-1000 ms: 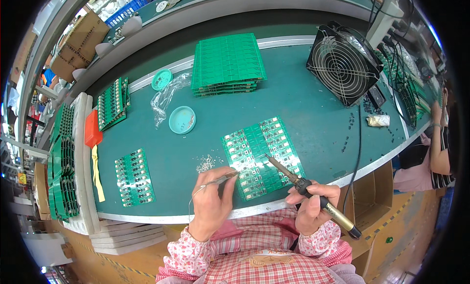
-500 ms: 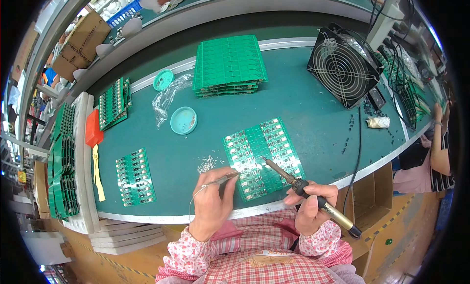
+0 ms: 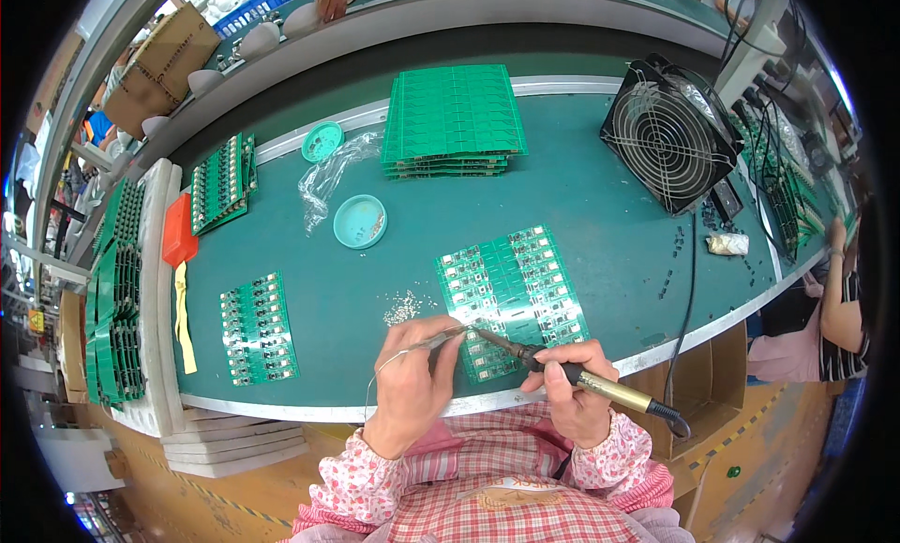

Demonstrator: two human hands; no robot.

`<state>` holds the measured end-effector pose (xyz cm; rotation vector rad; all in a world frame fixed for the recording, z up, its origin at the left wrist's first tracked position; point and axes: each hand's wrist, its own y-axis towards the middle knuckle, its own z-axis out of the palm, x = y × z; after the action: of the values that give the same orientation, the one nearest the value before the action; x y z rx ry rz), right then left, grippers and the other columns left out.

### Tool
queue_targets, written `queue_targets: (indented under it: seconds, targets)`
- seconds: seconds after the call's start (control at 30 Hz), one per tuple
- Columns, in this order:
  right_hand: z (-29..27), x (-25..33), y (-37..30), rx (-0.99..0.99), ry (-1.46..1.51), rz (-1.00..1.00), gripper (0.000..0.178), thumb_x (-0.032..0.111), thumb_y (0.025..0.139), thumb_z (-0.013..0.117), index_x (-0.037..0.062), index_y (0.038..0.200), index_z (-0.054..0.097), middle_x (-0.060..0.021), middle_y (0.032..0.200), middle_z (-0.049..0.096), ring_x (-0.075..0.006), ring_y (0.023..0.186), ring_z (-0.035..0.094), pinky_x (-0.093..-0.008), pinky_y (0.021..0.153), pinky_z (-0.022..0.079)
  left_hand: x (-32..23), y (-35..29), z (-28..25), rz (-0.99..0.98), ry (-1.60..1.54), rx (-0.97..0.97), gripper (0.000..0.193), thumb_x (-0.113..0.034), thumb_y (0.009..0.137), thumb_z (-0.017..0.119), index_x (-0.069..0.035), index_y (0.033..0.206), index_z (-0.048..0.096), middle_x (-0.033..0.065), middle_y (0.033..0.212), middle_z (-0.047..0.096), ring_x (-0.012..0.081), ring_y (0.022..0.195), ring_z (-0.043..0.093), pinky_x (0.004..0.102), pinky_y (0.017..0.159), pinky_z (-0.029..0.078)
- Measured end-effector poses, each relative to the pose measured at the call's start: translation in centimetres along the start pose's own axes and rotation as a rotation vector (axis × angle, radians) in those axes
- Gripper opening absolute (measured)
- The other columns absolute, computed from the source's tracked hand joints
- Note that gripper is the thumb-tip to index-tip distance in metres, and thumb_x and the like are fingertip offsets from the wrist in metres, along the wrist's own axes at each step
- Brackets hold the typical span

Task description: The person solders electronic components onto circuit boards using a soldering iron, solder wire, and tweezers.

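Observation:
A green circuit board panel (image 3: 511,290) with rows of small components lies flat in front of me. My right hand (image 3: 574,386) is closed round a soldering iron (image 3: 600,386) with a dark grip and brass-coloured handle; its tip points left, over the panel's left rows. Closed at the panel's left edge, my left hand (image 3: 412,370) grips slim metal tweezers (image 3: 436,339), and a thin wire (image 3: 371,386) that looks like solder loops down beside its fingers. The tweezers' ends and the iron's tip nearly meet; whether they touch cannot be made out. Beyond the left hand are small loose components (image 3: 403,307).
A smaller board panel (image 3: 258,332) lies left. Behind are a stack of green panels (image 3: 455,112), two turquoise dishes, one nearer (image 3: 360,222), and clear plastic wrap (image 3: 323,182). A black fan (image 3: 667,140) stands right, near the iron's cable (image 3: 692,290). Upright boards fill the left side.
My right hand has moved left and slightly nearer me, bringing the iron's tip from the panel's middle to the tweezers' ends. The left hand has barely moved. The whole view shifted slightly.

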<state>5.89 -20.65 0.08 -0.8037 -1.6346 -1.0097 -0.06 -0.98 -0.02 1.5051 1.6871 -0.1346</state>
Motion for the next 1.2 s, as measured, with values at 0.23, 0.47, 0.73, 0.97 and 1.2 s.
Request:
queue_targets:
  seconds: [0.23,0.47,0.73,0.97,1.2]
  targets:
    - [0.0,-0.3,0.4,0.076,-0.142,-0.144,0.011,0.009,0.097,0.058,-0.0002,0.103,0.057,-0.0111,0.071,0.072,-0.0157,0.063,0.072,-0.0249,0.059,0.054,0.1,0.0,0.0,-0.001,-0.016,-0.013,0.016,0.001,0.084,0.073,-0.001,0.099,0.067,0.0106,0.099,0.072,0.0286,0.088,0.066,0.0375,0.076,0.052]
    - [-0.1,-0.9,0.1,0.064,-0.121,-0.207,0.017,0.006,0.088,0.071,0.0032,0.102,0.062,-0.0054,0.073,0.074,-0.0183,0.068,0.074,-0.0302,0.062,0.056,0.1,0.0,0.1,0.001,-0.023,-0.009,0.016,0.002,0.084,0.073,-0.002,0.097,0.068,0.0102,0.099,0.072,0.0285,0.088,0.066,0.0375,0.075,0.052]
    - [0.7,-0.2,-0.3,-0.084,0.11,0.164,0.016,0.006,0.09,0.071,0.0023,0.103,0.062,-0.0065,0.074,0.075,-0.019,0.07,0.075,-0.0292,0.063,0.056,0.2,0.0,0.1,0.013,-0.012,-0.009,0.016,0.002,0.083,0.074,-0.002,0.097,0.068,0.01,0.098,0.072,0.0286,0.088,0.066,0.0377,0.076,0.052]
    - [-0.1,0.1,0.4,0.097,-0.17,-0.174,0.015,0.007,0.095,0.067,0.0004,0.107,0.061,-0.0094,0.079,0.075,-0.0177,0.074,0.076,-0.0269,0.064,0.057,0.2,-0.1,0.1,-0.003,-0.022,-0.011,0.016,0.001,0.083,0.074,-0.002,0.098,0.068,0.0097,0.099,0.072,0.0288,0.089,0.066,0.0382,0.076,0.052]
    - [0.8,0.8,-0.3,0.006,-0.098,-0.008,0.015,0.006,0.094,0.067,0.0008,0.107,0.061,-0.0099,0.079,0.075,-0.0182,0.072,0.075,-0.0268,0.063,0.057,0.2,0.0,0.0,0.001,-0.031,-0.011,0.016,0.002,0.083,0.074,-0.002,0.097,0.068,0.0097,0.099,0.072,0.0292,0.089,0.066,0.0385,0.077,0.052]
